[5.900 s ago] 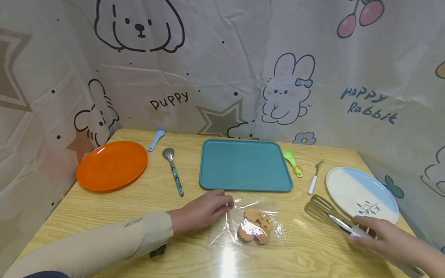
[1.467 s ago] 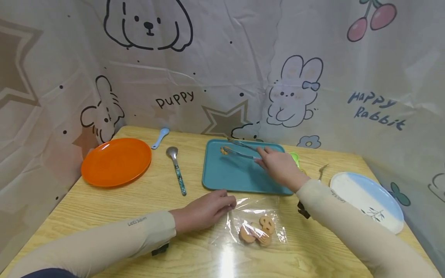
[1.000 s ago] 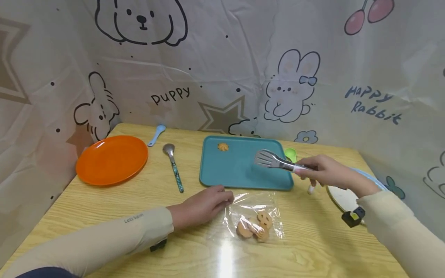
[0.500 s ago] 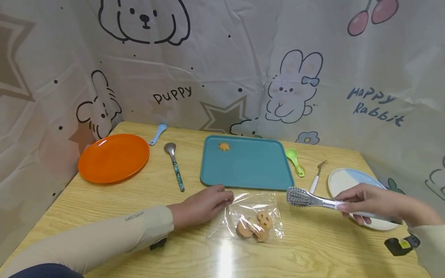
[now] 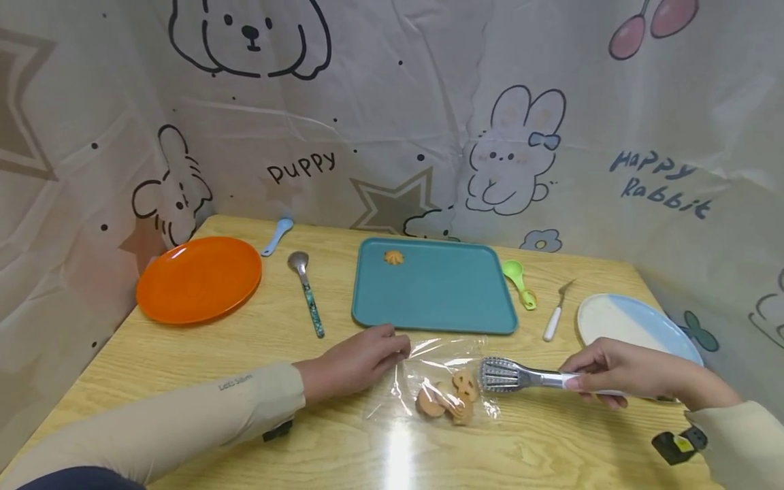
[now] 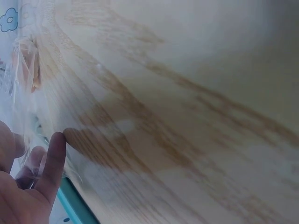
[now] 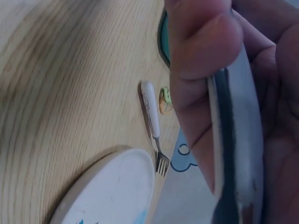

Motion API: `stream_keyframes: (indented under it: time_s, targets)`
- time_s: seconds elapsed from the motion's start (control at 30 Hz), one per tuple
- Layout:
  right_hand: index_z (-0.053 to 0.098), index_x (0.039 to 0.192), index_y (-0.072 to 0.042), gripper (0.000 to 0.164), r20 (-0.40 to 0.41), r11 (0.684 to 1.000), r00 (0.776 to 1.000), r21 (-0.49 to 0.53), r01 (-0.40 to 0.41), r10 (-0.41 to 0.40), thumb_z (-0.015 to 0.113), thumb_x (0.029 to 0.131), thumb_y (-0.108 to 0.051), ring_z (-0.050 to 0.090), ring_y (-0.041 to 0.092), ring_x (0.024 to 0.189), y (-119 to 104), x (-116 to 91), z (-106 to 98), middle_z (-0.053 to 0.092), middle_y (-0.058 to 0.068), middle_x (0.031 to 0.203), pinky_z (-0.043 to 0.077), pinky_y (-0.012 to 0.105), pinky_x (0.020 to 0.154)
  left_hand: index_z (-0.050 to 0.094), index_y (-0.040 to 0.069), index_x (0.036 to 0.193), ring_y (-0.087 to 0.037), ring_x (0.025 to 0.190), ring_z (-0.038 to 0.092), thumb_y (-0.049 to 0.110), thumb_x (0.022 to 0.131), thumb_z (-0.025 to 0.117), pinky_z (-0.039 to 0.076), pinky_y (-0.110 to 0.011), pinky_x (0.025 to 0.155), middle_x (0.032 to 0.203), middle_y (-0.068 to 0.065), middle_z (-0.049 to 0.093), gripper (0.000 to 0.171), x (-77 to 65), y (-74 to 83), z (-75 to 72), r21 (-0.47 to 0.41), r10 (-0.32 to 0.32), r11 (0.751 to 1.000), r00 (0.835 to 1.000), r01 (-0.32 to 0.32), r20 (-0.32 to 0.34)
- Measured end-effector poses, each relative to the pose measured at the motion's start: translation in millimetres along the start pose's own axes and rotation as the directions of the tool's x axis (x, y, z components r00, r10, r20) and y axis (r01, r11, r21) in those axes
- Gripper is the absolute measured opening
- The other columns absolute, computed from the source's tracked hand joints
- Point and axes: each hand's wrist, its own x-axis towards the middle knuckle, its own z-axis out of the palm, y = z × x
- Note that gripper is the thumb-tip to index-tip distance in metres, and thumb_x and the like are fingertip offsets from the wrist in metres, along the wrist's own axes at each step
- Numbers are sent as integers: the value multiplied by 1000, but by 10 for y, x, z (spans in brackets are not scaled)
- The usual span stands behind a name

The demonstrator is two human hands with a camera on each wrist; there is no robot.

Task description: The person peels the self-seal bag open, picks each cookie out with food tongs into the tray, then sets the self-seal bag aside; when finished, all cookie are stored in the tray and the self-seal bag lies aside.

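A clear plastic bag (image 5: 441, 354) with several cookies (image 5: 458, 407) in it lies on the table; it also shows at the left of the left wrist view. My left hand (image 5: 361, 364) pinches the bag's upper left edge between thumb and fingers. My right hand (image 5: 631, 371) grips metal tongs (image 5: 520, 376) by the handle, also close up in the right wrist view. The tongs' slotted head is at the bag's right edge, beside the cookies; whether it touches the plastic I cannot tell. One flower-shaped cookie (image 5: 394, 257) sits at the back left of the teal tray (image 5: 441, 292).
An orange plate (image 5: 199, 280), a blue spoon (image 5: 278, 237) and a metal spoon (image 5: 306, 292) lie on the left. Right of the tray are a green spoon (image 5: 519, 282), a white-handled fork (image 5: 556, 316) and a white-and-blue plate (image 5: 618, 320), partly behind my right hand.
A cookie is now on the tray, released there from the tongs. My right hand has brought the tongs back from above the tray to the bag's right edge. My left hand stays put.
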Motion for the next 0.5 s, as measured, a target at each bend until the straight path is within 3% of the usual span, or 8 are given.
stream_keyframes:
  time_s: [0.2, 0.33, 0.5]
  targets:
    - [65, 104, 3, 21, 60, 1000, 998, 20, 2, -3, 52, 100, -13, 46, 4, 45, -7, 132, 39, 52, 27, 71, 42, 24, 38, 62, 21, 112, -4, 83, 50, 20, 102, 49, 48, -19, 75, 95, 8, 56, 16, -30, -4, -2, -3, -7, 1000, 1000, 7, -11]
    - [66, 113, 1, 23, 65, 998, 997, 38, -41, 39, 56, 98, -14, 46, 0, 48, -19, 185, 72, 56, 6, 68, 38, 25, 38, 62, 21, 112, -4, 84, 51, 21, 102, 49, 49, -20, 76, 95, 8, 57, 16, -28, -2, -1, -1, -5, 1000, 1000, 5, -14]
    - [67, 115, -2, 25, 56, 998, 996, 24, -65, 64, 59, 96, -16, 46, 0, 49, -37, 220, 101, 64, -2, 75, 37, 29, 38, 62, 21, 110, -4, 85, 51, 22, 102, 49, 49, -20, 78, 96, 8, 57, 15, -14, -3, 14, 7, -4, 1000, 1000, 4, -10]
